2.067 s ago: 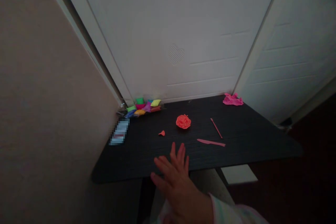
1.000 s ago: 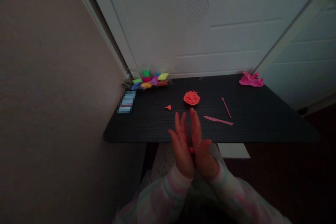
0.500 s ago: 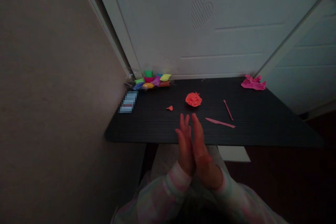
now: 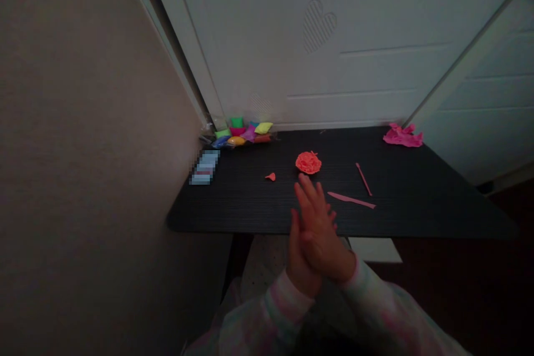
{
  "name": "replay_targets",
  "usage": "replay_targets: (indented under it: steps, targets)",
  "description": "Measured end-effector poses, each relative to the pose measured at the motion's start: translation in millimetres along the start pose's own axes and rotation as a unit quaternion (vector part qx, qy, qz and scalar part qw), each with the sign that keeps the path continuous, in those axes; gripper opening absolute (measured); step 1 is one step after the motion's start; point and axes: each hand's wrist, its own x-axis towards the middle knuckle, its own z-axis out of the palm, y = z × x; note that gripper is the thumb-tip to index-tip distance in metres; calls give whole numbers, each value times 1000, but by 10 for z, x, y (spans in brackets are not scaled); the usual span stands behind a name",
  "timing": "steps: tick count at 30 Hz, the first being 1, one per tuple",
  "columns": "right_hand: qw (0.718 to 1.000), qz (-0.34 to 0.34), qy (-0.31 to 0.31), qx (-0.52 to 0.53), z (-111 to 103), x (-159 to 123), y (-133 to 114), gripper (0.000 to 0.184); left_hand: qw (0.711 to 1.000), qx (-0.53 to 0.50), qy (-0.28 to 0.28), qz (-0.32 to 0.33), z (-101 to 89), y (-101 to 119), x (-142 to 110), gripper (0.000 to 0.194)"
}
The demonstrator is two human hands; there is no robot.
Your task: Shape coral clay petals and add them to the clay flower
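My left hand (image 4: 301,264) and my right hand (image 4: 321,239) are pressed palm to palm just in front of the table's front edge, the right one lying over the left. Their fingers stretch forward. A small piece of orange modelling clay, glimpsed between the palms a second ago, is now hidden by them. Just beyond my fingertips sits a round orange clay shape (image 4: 308,163) filled with clay bits. To its left lies a small orange clay piece with a thin tail (image 4: 271,177). On the right are a pink plastic knife (image 4: 351,199) and a thin pink modelling stick (image 4: 364,179).
Coloured clay packets (image 4: 237,140) lie at the back left of the black table (image 4: 233,211). A blurred-out pale blue item (image 4: 205,168) is in front of them. Crumpled pink material (image 4: 403,136) lies at the back right. A white door (image 4: 258,39) stands behind.
My left hand came into view and met my right, with a bit of orange clay between them. The palms have since rubbed, the right sliding forward and tilting over the left.
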Motion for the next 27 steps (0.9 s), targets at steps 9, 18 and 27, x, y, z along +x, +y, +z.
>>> replay_targets:
  steps: [9, 18, 27]
  targets:
    - [975, 85, 207, -7, -289, 62, 370, 36, 994, 86, 27, -63, -11, 69, 35, 16]
    - [964, 206, 166, 20, -288, -255, 1054, 22, 794, 575, -71, 186, -137, 473, 626, 26]
    - [958, 227, 170, 44, -308, -261, 1087, 21, 502, 798, -206, 264, -141, 383, 999, 39]
